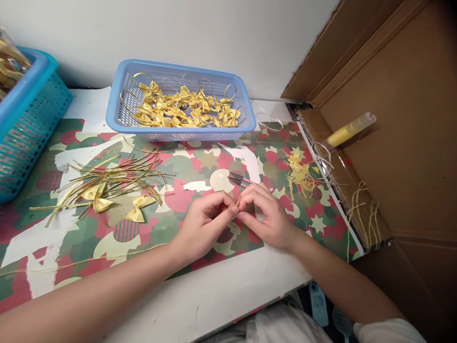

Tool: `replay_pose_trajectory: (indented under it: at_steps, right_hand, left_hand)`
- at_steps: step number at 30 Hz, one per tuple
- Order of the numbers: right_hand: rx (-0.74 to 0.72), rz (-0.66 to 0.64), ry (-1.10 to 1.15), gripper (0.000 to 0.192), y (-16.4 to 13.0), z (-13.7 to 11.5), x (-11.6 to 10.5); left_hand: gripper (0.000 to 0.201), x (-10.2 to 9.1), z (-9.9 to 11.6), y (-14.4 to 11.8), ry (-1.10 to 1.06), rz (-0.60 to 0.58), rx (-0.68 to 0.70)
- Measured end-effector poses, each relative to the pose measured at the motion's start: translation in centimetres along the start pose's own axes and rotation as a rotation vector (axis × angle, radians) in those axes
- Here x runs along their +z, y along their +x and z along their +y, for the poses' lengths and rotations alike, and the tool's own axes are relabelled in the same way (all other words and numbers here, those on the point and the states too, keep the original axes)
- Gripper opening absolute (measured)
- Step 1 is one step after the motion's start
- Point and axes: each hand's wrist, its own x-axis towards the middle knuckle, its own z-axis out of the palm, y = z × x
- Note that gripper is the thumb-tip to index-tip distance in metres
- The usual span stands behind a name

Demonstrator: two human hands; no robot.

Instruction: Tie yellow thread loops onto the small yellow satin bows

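My left hand and my right hand meet fingertip to fingertip above the front of the table. Both pinch a thin gold-coloured strand, mostly hidden by the fingers. Just beyond my right hand are dark-bladed snips, their handles partly covered by that hand. To the left of my hands lies a heap of gold wire-like ties, with a gold ribbon bow and a second bow at its front. A long thin yellow string runs across the table near my left forearm.
A blue basket of gold bows stands at the back, and a teal basket at the left. Yellow thread scraps lie to the right. A yellow tube leans by the cardboard wall.
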Motion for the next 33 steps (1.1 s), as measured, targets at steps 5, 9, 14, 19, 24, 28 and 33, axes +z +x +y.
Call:
replay_pose_trajectory:
  at_steps: [5, 9, 14, 19, 24, 28, 33]
  right_hand:
    - [-0.007, -0.012, -0.029, 0.014, -0.07, 0.03, 0.28]
    - [-0.059, 0.060, -0.102, 0.013, -0.29, 0.08, 0.45]
    - [-0.099, 0.128, -0.160, 0.012, -0.33, 0.09, 0.50]
    - [-0.068, 0.119, -0.159, 0.011, -0.31, -0.02, 0.39]
    - [-0.048, 0.113, -0.162, 0.012, -0.30, -0.08, 0.27]
    - [-0.053, 0.112, -0.162, 0.012, -0.28, -0.09, 0.27]
    - [-0.028, 0.109, -0.162, 0.013, -0.24, -0.06, 0.22]
  left_hand:
    - [0.020, 0.02, -0.07, -0.10, 0.048, -0.008, 0.023]
    - [0.021, -0.05, -0.03, 0.08, 0.186, 0.068, 0.199]
    - [0.021, 0.00, -0.19, -0.14, 0.242, 0.085, 0.266]
    - [0.020, 0.08, -0.42, -0.25, 0.223, 0.030, 0.277]
    - [0.021, 0.13, -0.24, -0.17, 0.241, 0.036, 0.297]
    - [0.022, 0.16, -0.11, -0.16, 0.246, 0.037, 0.288]
    - [0.024, 0.09, -0.03, -0.02, 0.220, 0.043, 0.229]
